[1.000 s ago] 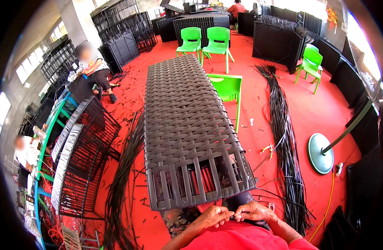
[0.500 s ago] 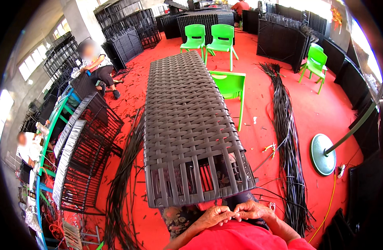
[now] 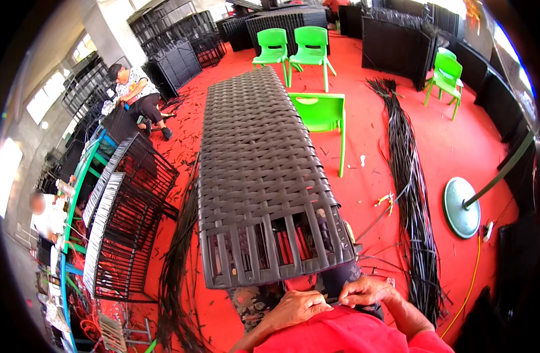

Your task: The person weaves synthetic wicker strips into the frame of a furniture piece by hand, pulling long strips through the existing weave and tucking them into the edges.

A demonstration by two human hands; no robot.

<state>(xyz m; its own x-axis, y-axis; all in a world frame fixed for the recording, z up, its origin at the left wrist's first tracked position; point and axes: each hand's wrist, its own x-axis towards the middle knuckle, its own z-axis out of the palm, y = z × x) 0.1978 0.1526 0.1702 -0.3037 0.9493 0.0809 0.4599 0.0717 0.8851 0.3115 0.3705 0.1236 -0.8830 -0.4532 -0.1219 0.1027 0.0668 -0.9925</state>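
A dark woven rattan panel (image 3: 255, 153) on a frame stretches away in front of my lap. Its strips are interlaced over most of the top; at the near end, bare lengthwise strips leave gaps. My left hand (image 3: 299, 307) lies over my red shirt (image 3: 323, 332) at the waist, fingers extended and nothing seen in it. To its right, my right hand (image 3: 364, 292) has its fingers curled in and their tips together by the shirt's edge. Whether those fingertips pinch anything is hidden. Both hands are below the panel's near edge, apart from it.
Long bundles of black strips (image 3: 408, 200) lie right and left of the panel on the red floor (image 3: 370, 141). Green chairs (image 3: 320, 112) stand beyond. At right is a round stand base (image 3: 462, 207); at left, slatted black frames (image 3: 126, 235). Two people (image 3: 137, 88) sit at left.
My hands, fingertips touching before, have come apart. The left now rests lower on the shirt, and the right has shifted slightly right. The view has tilted a little.
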